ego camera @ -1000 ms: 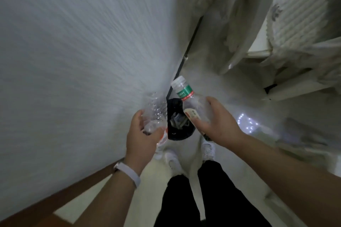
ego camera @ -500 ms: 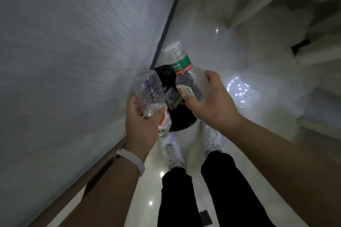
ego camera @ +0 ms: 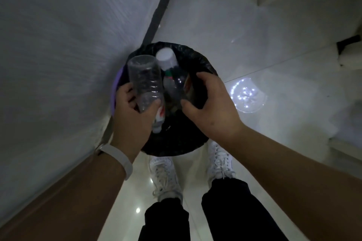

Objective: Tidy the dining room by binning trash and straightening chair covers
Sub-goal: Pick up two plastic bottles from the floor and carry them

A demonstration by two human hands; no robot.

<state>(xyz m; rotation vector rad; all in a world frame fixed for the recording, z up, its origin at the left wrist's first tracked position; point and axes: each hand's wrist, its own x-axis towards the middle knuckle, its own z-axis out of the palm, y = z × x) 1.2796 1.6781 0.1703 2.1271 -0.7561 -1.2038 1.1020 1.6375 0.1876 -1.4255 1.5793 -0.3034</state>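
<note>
A round bin [ego camera: 195, 143] lined with a black bag stands on the floor against the wall, directly below my hands. My left hand [ego camera: 131, 121] is shut on a clear plastic bottle [ego camera: 146, 80], held upside down over the bin's left side, cap end down. A second clear bottle [ego camera: 172, 76], with a white cap and green label, lies tilted over the bin's mouth. My right hand [ego camera: 211, 103] is just right of it with fingers spread; only the thumb tip is near the bottle's lower end.
A grey wall [ego camera: 58, 64] fills the left side, with a dark strip [ego camera: 162, 4] along its base. The glossy white tile floor [ego camera: 274, 64] carries a lamp reflection. My white shoes [ego camera: 164, 178] stand right behind the bin. White furniture [ego camera: 348, 58] is at the far right.
The view has dropped closer over the bin. Both hands moved down above its mouth. My right hand's fingers have spread off the white-capped bottle, which now sits lower in the bin opening.
</note>
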